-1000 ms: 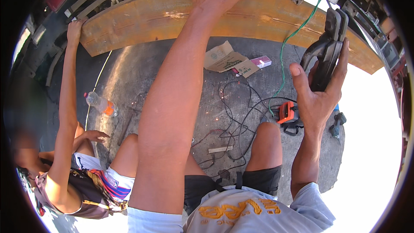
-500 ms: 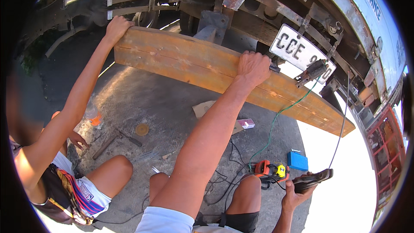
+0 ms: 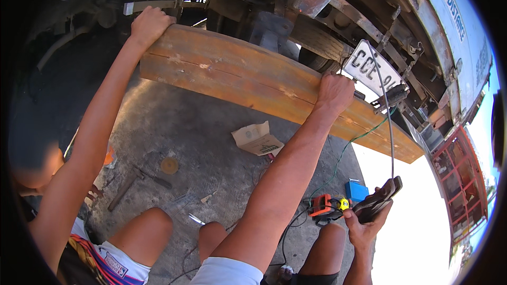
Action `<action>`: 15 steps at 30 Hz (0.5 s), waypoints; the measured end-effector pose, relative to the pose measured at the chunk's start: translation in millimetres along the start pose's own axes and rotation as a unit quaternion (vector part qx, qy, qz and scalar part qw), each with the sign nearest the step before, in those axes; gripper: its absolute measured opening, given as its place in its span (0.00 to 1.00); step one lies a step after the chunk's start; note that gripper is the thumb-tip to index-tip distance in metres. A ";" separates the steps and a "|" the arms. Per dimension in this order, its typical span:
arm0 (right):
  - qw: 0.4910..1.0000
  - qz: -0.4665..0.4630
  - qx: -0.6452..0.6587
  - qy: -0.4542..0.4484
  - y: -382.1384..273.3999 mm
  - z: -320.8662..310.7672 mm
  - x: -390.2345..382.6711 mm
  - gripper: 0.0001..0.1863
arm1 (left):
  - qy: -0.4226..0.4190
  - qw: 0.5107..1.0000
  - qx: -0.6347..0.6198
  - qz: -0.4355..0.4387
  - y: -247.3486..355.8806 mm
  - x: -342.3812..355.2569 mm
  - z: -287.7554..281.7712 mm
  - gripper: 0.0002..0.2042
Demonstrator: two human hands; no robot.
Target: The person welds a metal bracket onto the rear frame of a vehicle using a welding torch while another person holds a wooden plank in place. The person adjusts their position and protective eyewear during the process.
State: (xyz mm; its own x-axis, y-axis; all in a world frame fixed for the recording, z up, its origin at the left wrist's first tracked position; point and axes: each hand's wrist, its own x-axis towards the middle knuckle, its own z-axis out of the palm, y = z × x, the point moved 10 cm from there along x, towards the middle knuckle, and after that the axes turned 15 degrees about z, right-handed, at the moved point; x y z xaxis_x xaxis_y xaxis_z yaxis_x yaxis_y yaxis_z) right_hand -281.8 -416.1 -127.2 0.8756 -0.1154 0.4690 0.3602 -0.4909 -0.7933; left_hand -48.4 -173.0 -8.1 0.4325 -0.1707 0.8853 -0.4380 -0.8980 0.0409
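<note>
A long rusty steel beam (image 3: 232, 74) spans the view below a truck's rear. My left hand (image 3: 336, 94) grips its top edge right of the middle; a short dark piece juts out beside the knuckles. In my right hand (image 3: 367, 227), at the lower right, is a dark welding electrode holder (image 3: 377, 200). From its jaws a long thin welding rod (image 3: 388, 119) points up, its upper part crossing in front of the license plate (image 3: 377, 66). Right of my left hand, a dark ground clamp (image 3: 391, 98) with a green cable (image 3: 343, 150) sits at the beam's upper edge.
A co-worker's hand (image 3: 151, 24) grasps the beam's left end. On the concrete lie a hammer (image 3: 124, 190), a round disc (image 3: 169, 165), cardboard (image 3: 257, 138), an orange-and-black machine (image 3: 320, 206) with a yellow tape measure (image 3: 344, 204), and a blue box (image 3: 357, 191). Black cables run near my knees.
My right hand has swung the rod from leaning right to leaning left, across the plate. My view has shifted, and more cardboard shows. Both hands on the beam keep hold.
</note>
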 end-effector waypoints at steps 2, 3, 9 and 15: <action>1.000 -0.009 -0.016 -0.009 -9.8 15.5 2.7 0.50 | 0.000 1.000 -0.002 0.003 -0.4 -0.1 -0.1 0.06; 1.000 -0.017 -0.019 -0.014 -13.8 22.3 4.2 0.50 | 0.003 1.000 0.002 0.004 -0.7 -0.5 -0.9 0.06; 0.999 -0.041 -0.022 -0.018 -25.4 50.1 19.3 0.45 | 0.017 1.000 0.010 0.019 0.4 -0.7 -0.5 0.06; 0.995 -0.040 0.078 -0.043 -55.2 75.6 34.5 0.46 | 0.036 0.998 0.045 0.010 1.7 -1.7 -4.9 0.05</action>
State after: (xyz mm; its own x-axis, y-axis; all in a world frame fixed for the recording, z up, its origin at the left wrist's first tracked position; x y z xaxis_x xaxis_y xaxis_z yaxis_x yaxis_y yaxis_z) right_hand -247.2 -327.7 -96.6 0.8641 -0.0049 0.5033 0.4690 -0.3549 -0.8087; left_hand -53.8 -172.3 -7.2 0.3642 -0.1626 0.9170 -0.3729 -0.9277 -0.0164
